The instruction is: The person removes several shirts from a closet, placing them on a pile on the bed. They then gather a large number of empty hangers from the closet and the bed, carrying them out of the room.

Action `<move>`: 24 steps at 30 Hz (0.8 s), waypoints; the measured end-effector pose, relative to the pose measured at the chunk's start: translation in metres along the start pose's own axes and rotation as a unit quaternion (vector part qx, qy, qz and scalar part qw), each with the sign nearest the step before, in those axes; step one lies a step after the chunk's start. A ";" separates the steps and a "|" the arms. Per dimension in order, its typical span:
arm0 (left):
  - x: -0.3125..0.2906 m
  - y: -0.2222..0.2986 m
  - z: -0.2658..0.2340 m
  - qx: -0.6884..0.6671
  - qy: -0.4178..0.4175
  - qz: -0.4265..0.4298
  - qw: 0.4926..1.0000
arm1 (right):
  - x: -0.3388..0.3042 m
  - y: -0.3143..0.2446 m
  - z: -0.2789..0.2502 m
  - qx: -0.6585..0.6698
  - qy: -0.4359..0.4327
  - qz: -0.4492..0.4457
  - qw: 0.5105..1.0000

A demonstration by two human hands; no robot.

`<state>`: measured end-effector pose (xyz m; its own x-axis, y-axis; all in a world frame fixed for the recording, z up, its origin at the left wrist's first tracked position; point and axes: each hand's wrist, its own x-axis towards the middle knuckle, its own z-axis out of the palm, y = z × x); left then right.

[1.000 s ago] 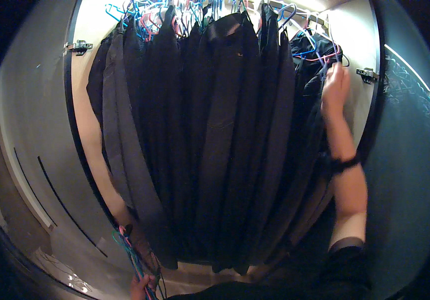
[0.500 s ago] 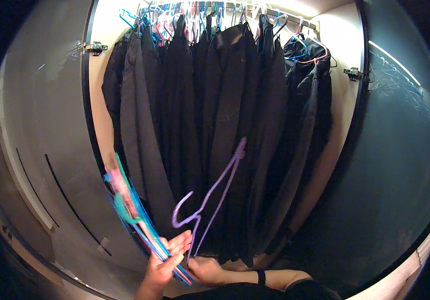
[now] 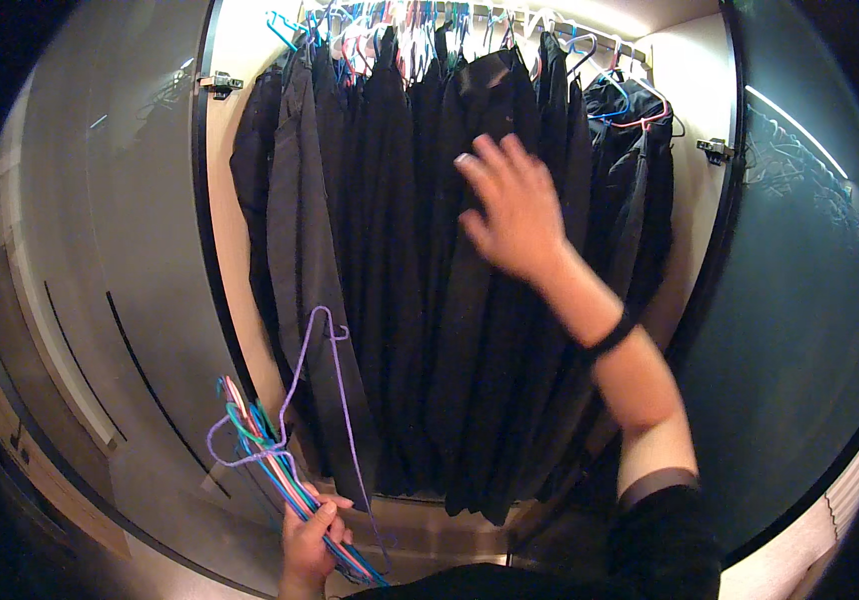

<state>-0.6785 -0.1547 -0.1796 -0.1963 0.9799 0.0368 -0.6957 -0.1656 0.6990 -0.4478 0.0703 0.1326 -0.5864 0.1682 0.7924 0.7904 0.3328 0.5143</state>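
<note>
Low in front of the wardrobe, my left hand (image 3: 312, 532) is closed round a bundle of thin plastic hangers (image 3: 268, 447) in blue, pink and green. A purple hanger (image 3: 342, 385) lies against the bundle, its hook crossing the others and its wide frame sticking up to the right. My right hand (image 3: 515, 205) is raised, fingers apart and holding nothing, in front of the row of dark garments (image 3: 405, 290). Whether its fingertips touch the cloth I cannot tell.
The garments hang from a rail (image 3: 590, 25) crowded with coloured hangers. A grey glossy door (image 3: 110, 250) stands open at left, a dark one (image 3: 800, 300) at right. Metal hinges (image 3: 222, 85) jut from the light side panels.
My right hand has let go of the purple hanger and risen to the garments. That hanger now rests with the bundle, which my left hand has closed on.
</note>
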 end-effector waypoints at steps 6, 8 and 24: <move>0.000 -0.014 -0.015 0.006 -0.006 -0.027 1.000 | -0.030 0.148 0.019 -0.266 -0.241 0.155 0.921; 0.001 -0.018 -0.022 -0.016 -0.007 -0.034 0.999 | -0.052 0.188 0.014 -0.310 -0.320 0.228 0.866; 0.013 -0.018 -0.021 -0.004 0.031 -0.047 0.998 | 0.004 0.156 0.020 -0.020 -0.342 0.390 0.854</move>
<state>-0.6832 -0.1412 -0.2063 -0.1724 0.9824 -0.0722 -0.7187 -0.0753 0.6913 -0.3301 0.1419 0.2094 0.1671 0.8325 0.5283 0.9854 -0.1585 -0.0619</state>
